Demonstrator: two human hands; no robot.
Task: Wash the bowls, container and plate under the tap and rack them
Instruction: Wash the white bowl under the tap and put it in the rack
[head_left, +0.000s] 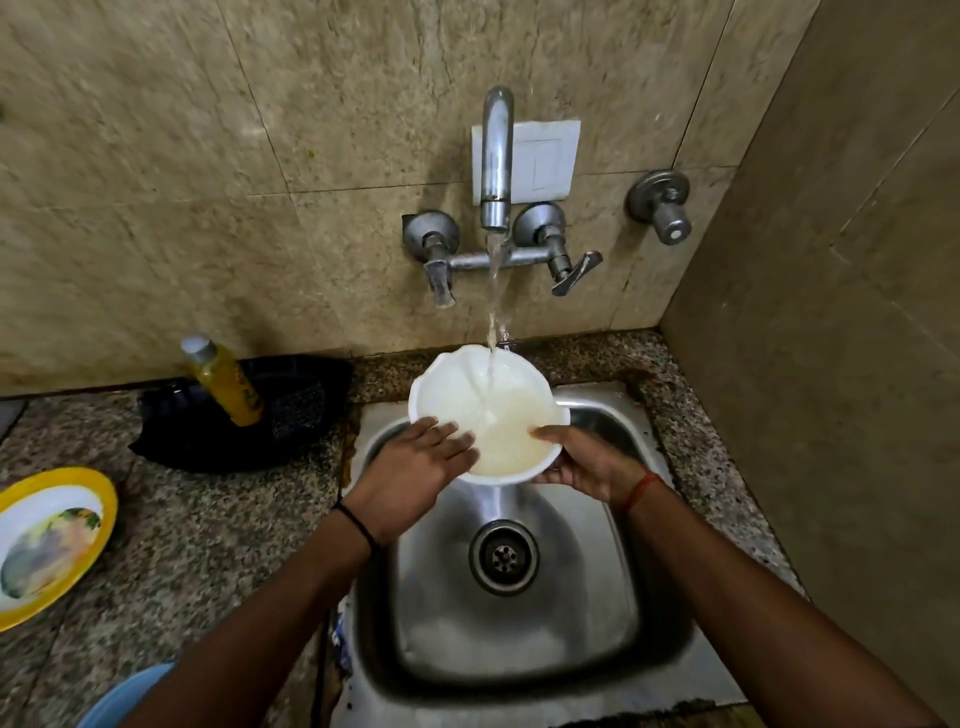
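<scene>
A white scalloped bowl (467, 395) is held over the steel sink (613, 597), partly filled with cloudy water. Water runs from the tap (496, 156) straight into it. My right hand (582, 460) grips the bowl's near right rim, thumb on top and fingers underneath. My left hand (415, 462) lies over the near left rim with its fingers reaching inside the bowl. A yellow-rimmed plate (57, 535) with a printed picture sits on the counter at the far left.
A yellow bottle (223, 379) stands in a black tray (291, 410) left of the sink on the speckled granite counter (197, 545). A blue rim (124, 696) shows at the bottom left. Tiled walls close in behind and to the right.
</scene>
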